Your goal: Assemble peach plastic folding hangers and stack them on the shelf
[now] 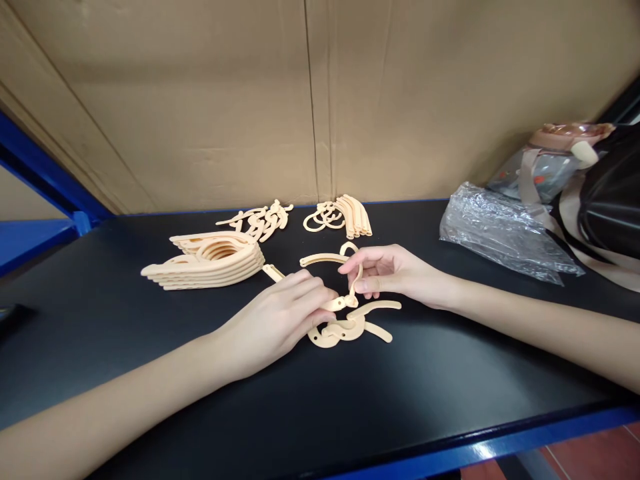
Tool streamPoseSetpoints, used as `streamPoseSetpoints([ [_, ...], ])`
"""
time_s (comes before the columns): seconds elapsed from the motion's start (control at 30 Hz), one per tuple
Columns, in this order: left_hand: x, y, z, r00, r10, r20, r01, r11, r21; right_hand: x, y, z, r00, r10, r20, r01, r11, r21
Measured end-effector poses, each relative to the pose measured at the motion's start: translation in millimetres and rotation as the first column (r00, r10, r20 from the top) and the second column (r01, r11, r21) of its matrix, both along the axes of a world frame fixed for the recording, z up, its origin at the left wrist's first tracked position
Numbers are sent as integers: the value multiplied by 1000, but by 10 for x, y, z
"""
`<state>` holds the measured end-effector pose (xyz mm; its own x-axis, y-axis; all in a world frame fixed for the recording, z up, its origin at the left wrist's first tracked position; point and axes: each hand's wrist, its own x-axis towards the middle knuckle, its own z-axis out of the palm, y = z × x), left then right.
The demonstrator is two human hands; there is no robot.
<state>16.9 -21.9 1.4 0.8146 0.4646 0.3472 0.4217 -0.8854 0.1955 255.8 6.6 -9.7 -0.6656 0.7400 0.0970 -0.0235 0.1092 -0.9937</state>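
Note:
My left hand (285,310) is closed around a beige plastic hanger arm (336,305), whose holed end sticks out past the fingertips. Between thumb and fingers, my right hand (387,270) pinches a curved beige hanger hook (357,277). The foot of the hook meets the end of the arm; whether the two are joined I cannot tell. Beneath them on the table lie several loose hanger pieces (345,330), partly hidden by my left hand. Just behind my hands is another curved arm piece (323,258).
On the black table (400,413), a stack of folded beige hangers (215,263) is at left. Farther back lie loose hooks (267,220), more hooks (323,217) and a bundle of arms (356,217). Clear plastic bags (500,230), a bottle (545,163) and a black bag (613,193) occupy the right.

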Motion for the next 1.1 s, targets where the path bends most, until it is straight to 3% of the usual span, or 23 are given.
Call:
streamPoseSetpoints([
  [0.43,11,-26,-20,994,61,-95,-34,964,263,-1,-9,20,995,-59,80,57,998,28],
  [0.77,80,-21,-7,999,13,-44,2,945,327,-77,-43,-56,994,15,112,-27,994,101],
  [1.1,10,-41,-42,990,142,5,-141,977,162,-24,2,-9,997,-69,18,68,996,53],
])
